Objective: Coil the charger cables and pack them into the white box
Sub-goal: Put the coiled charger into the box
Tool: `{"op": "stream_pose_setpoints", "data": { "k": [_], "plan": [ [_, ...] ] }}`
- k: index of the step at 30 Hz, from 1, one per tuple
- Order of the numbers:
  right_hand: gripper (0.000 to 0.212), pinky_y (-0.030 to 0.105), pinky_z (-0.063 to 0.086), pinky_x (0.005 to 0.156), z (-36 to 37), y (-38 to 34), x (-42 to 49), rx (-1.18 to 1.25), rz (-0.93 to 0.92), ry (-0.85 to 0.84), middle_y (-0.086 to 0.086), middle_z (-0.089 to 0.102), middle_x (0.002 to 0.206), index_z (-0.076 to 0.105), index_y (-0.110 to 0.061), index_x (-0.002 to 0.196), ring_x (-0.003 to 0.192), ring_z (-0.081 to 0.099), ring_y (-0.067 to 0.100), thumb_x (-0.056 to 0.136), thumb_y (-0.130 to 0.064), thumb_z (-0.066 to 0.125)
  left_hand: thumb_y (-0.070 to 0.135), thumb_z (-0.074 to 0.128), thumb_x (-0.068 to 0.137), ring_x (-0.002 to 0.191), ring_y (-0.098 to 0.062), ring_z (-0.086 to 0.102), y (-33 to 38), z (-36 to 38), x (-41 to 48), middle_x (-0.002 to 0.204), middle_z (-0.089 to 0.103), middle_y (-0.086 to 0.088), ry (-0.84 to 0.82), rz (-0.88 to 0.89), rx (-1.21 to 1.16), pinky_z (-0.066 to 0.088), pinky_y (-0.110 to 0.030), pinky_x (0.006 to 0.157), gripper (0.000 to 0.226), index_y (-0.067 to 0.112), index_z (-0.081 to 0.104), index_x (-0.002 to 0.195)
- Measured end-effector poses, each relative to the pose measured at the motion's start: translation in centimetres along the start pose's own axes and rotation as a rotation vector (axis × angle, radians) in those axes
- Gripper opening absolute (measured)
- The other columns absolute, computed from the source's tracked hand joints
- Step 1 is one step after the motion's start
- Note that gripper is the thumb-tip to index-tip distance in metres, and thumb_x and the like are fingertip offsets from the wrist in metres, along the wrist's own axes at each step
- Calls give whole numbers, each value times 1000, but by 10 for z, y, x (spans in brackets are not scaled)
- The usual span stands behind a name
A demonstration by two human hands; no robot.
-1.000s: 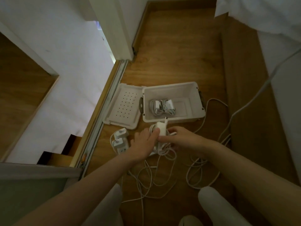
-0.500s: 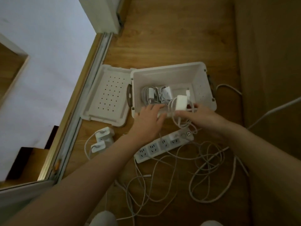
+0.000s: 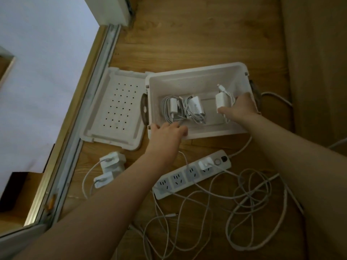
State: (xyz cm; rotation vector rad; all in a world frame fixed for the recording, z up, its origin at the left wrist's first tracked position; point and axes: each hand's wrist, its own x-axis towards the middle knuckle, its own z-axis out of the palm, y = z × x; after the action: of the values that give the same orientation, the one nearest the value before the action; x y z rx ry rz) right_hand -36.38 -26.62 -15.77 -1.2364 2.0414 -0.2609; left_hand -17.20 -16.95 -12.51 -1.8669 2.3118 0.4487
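Note:
The white box [image 3: 197, 79] stands open on the wooden floor, its perforated lid [image 3: 114, 107] folded out to the left. Two coiled chargers [image 3: 183, 109] lie in its left half. My right hand [image 3: 239, 107] is inside the box at the right and grips a white charger with its coiled cable [image 3: 222, 101]. My left hand [image 3: 167, 134] grips the box's near rim at the left corner. Two more chargers [image 3: 110, 168] with loose cables lie on the floor to the left of my left forearm.
A white power strip [image 3: 191, 174] with one plug in it lies in front of the box. Tangled white cables [image 3: 249, 199] spread over the floor near me. A sliding door track [image 3: 78, 128] runs along the left. A wooden panel rises at the right.
My right hand carried the coiled charger from over the box's near rim into the box's right side. My left hand stayed at the near rim. The camera moved closer.

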Motion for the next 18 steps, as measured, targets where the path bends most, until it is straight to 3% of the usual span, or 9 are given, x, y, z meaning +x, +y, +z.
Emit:
{"op": "stream_pose_setpoints", "data": {
  "k": [4,7,9,13,18],
  "plan": [
    [80,46,43,99,10,-4,10,-165,-35,61,18,39,141,21,-4,144,124,44,36,83,-29,66,8,51,92,113,-18,48,-2,1,-2,121,53,5,37,32,-4,27,-37,96,34,28,50,119],
    [57,40,43,90,20,-6,10,-274,-135,-202,15,51,127,41,-6,132,114,51,32,84,-23,66,4,52,88,113,-20,48,0,0,-1,119,53,4,29,66,48,27,-38,97,39,27,49,120],
    [53,37,44,86,26,-6,9,-230,-166,-288,12,56,121,45,-7,128,109,54,29,82,-20,68,5,53,88,112,-20,48,0,0,-1,118,53,4,32,68,55,27,-38,98,39,26,49,120],
    [49,41,44,97,30,-7,8,-7,-192,-178,14,53,127,41,-7,129,114,52,30,85,-6,63,7,56,88,109,-18,49,-1,3,-2,115,53,6,56,71,56,28,-36,96,37,28,49,118],
    [43,37,42,93,34,-12,-10,-195,-303,-135,16,43,134,40,-6,132,116,49,31,90,-3,52,7,59,86,109,-17,48,-1,7,-5,114,53,6,66,57,38,28,-35,94,38,28,50,117]
  ]
}}
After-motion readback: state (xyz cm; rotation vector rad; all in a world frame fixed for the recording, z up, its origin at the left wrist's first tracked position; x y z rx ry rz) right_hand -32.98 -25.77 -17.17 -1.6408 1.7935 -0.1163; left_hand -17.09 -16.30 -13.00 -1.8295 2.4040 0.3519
